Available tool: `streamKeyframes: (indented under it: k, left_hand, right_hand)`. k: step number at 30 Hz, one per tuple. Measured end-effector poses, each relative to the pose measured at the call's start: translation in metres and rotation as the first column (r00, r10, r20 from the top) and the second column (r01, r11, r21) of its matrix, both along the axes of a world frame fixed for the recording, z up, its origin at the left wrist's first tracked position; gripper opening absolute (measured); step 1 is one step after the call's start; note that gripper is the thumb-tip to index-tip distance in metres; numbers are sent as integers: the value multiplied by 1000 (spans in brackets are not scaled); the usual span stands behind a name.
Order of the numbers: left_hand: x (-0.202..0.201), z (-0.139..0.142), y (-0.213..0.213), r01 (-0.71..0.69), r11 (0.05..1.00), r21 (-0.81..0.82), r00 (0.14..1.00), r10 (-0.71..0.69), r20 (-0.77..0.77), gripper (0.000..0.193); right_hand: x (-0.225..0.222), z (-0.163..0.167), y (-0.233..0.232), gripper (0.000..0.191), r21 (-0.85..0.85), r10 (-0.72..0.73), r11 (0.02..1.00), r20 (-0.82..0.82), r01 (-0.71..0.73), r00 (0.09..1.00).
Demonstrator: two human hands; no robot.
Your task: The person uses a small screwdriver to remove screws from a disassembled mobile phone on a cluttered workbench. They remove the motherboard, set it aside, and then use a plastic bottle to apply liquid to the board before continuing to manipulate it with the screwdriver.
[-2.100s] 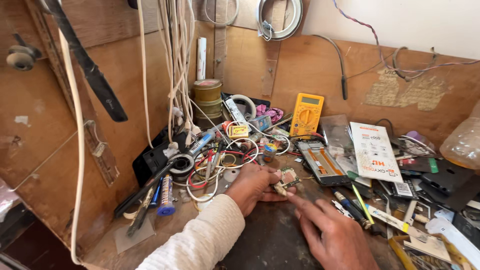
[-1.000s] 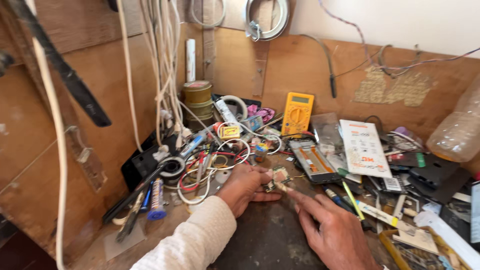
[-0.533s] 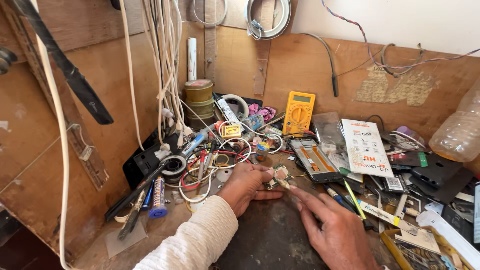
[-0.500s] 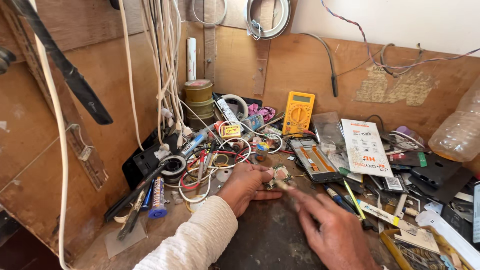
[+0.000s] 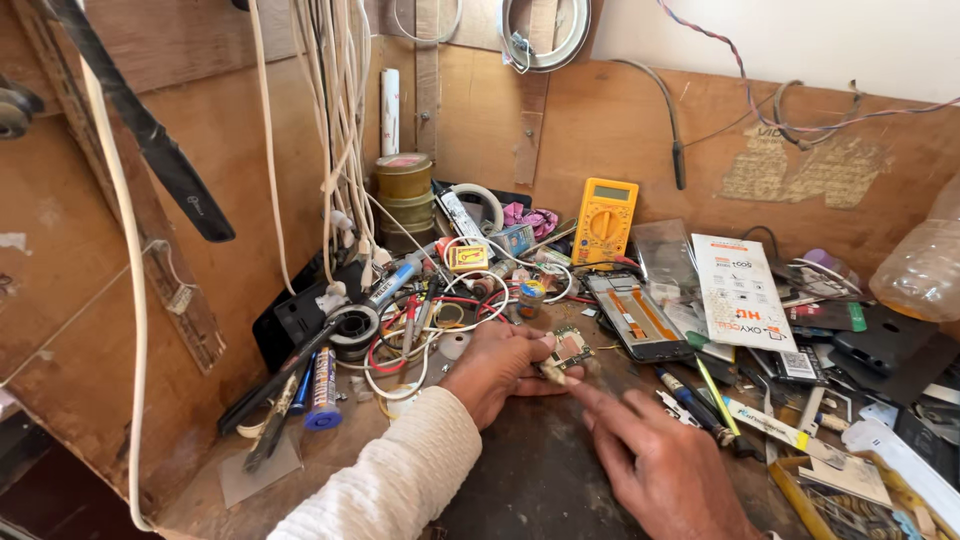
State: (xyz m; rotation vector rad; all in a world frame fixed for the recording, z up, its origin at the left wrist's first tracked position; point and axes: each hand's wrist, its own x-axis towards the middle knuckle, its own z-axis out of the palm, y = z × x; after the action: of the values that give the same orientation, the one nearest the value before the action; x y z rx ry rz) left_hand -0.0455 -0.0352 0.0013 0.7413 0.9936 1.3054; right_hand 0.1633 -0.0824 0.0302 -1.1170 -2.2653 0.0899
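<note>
**Cluttered wooden bench, hands on a small board**

Workbench [image 5: 520,480] is dark and worn, boxed in by plywood walls. Left hand [image 5: 495,365] fingers are curled narrow, pinching a small circuit board [image 5: 570,347]. Right hand [image 5: 650,460] forefinger reaches to the board's lower edge, possibly holding a small part; too blurred to tell. Yellow multimeter [image 5: 604,220] sits behind the board; wire tangle [image 5: 430,320] just to its left.

multimeter [image 5: 603,220]: we see yellow, black dial
sleeve [image 5: 385,490]: cream, ribbed knit
surface [image 5: 530,480]: dark, worn brown
tape rolls [image 5: 404,190]: we note brownish-gold
small tube [image 5: 322,388]: blue
</note>
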Motion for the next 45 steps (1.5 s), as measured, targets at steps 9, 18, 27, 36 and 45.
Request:
streamKeyframes:
  k: [9,18,27,36,45]
  left_hand:
    - [1,1,1,53,999,10,999,-53,8,23]
    - [0,3,-3,-1,1000,2,1000,1,-10,24]
    - [2,5,-3,-9,1000,-2,1000,9,28,21]
    - [-1,1,-3,0,1000,-19,1000,0,18,17]
    - [2,4,0,5,1000,14,1000,-5,4,27]
  right_hand:
    - [0,-1,-1,46,64,-5,998,-40,8,999]
    - [11,-2,8,40,38,127,992,-245,-121,961]
    - [2,2,2,45,-22,-30,999,-83,29,996]
    - [-1,3,-1,46,-28,27,999,17,-27,999]
    - [2,3,2,42,-52,45,997,-114,-51,992]
